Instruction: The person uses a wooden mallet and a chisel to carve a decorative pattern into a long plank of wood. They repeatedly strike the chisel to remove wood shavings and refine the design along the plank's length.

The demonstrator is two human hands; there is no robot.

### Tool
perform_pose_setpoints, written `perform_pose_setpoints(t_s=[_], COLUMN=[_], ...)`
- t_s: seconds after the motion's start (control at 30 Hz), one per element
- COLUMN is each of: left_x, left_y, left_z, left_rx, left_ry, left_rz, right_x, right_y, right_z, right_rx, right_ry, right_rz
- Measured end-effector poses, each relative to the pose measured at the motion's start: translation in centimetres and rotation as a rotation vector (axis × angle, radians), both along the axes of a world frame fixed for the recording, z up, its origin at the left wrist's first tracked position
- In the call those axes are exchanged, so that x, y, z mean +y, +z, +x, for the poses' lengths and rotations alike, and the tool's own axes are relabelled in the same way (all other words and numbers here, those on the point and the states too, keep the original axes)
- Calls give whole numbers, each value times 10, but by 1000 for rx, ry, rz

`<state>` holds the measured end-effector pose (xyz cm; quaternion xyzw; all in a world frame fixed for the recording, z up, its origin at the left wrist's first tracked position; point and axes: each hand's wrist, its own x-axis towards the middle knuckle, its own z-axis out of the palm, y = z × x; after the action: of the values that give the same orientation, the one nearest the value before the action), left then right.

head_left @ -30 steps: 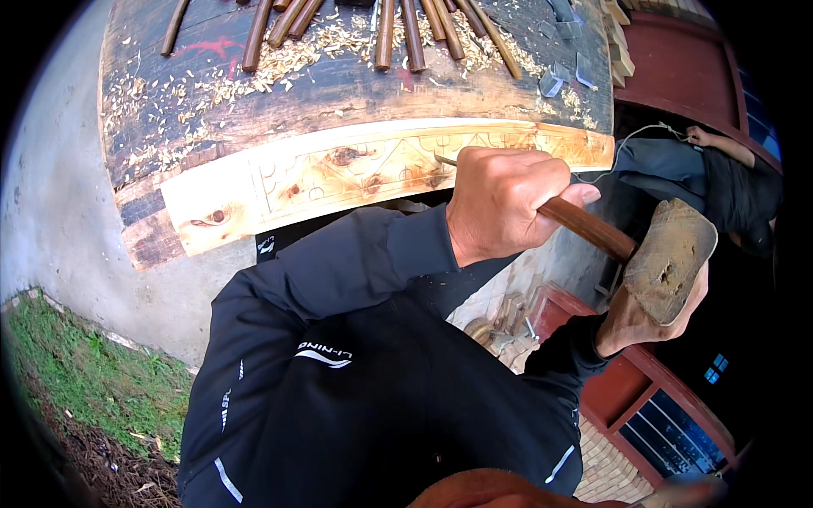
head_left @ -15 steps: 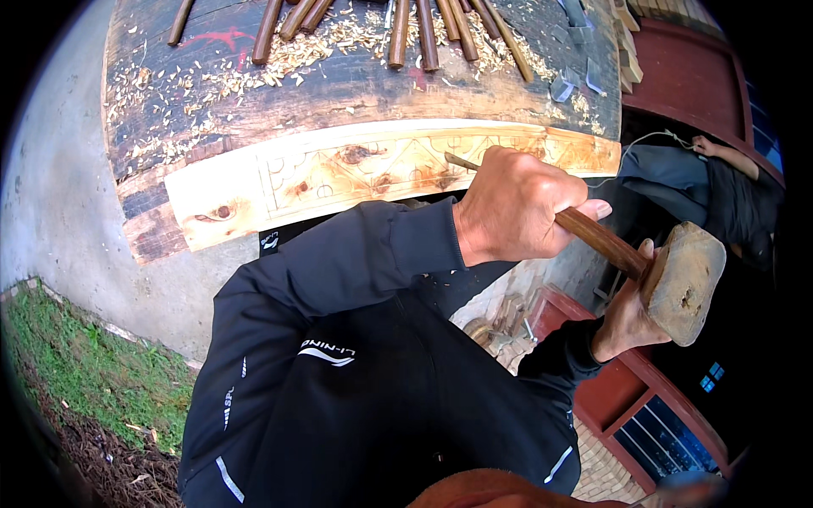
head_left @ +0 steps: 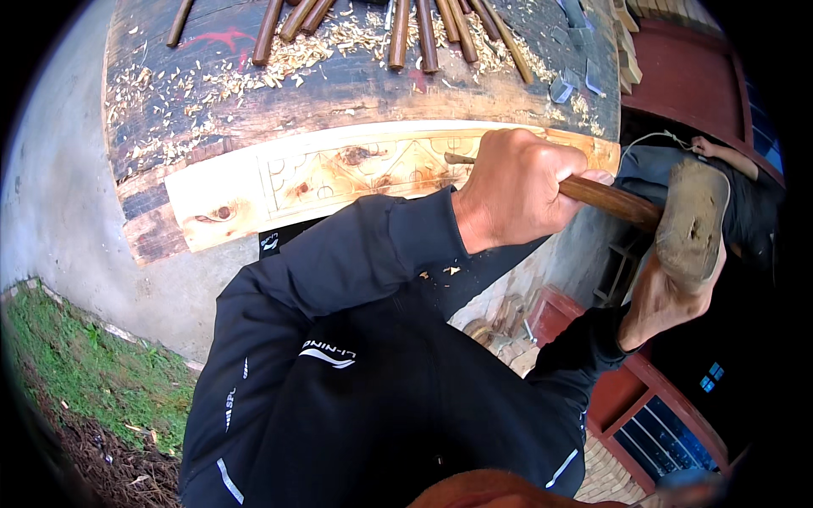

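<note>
My left hand (head_left: 527, 188) is wrapped round a wood chisel. Its brown wooden handle (head_left: 611, 201) sticks out to the right of my fist, while the narrow blade (head_left: 458, 158) points left over a long pale board (head_left: 216, 201). Arches and scrolls are drawn or cut along the board's face. My right hand (head_left: 673, 298) grips a wooden mallet (head_left: 696, 224). The worn block of the mallet meets or nearly meets the handle's end; I cannot tell contact exactly. The mallet's own handle is hidden behind the block and hand.
Several wooden-handled tools (head_left: 428, 38) lie among shavings (head_left: 296, 57) on the dark workbench (head_left: 356, 100). Small grey blocks (head_left: 563, 85) sit at its right. Another person (head_left: 660, 173) is at the right, one hand on a cord. Grass (head_left: 85, 364) lies lower left.
The mallet has moved up and slightly right with my right hand, its block now more upright. My left fist has shifted slightly up, and the chisel handle lies flatter. Chips have appeared below my left wrist.
</note>
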<state>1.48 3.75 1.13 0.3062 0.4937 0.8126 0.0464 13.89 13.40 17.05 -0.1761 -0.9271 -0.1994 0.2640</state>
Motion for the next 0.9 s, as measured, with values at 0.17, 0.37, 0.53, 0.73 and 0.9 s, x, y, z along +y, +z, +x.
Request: perform_pose_setpoints(t_s=[0.17,0.37,0.53,0.73,0.9], left_x=[8,15,14,16,1], left_y=[-1,6,1,-1,1], left_z=[-24,-24,-22,-20,-11], left_rx=[-78,-192,-187,-197,-122], left_ry=[15,-8,31,-9,-63], left_rz=[-159,-174,-188,-176,-137], right_x=[15,42,27,41,26], right_y=[19,49,26,34,14], right_z=[-13,-15,-65,-47,-54], right_rx=[409,472,-137,204,0], right_ry=[192,247,187,184,138], right_rz=[-249,-526,-208,-418,-342])
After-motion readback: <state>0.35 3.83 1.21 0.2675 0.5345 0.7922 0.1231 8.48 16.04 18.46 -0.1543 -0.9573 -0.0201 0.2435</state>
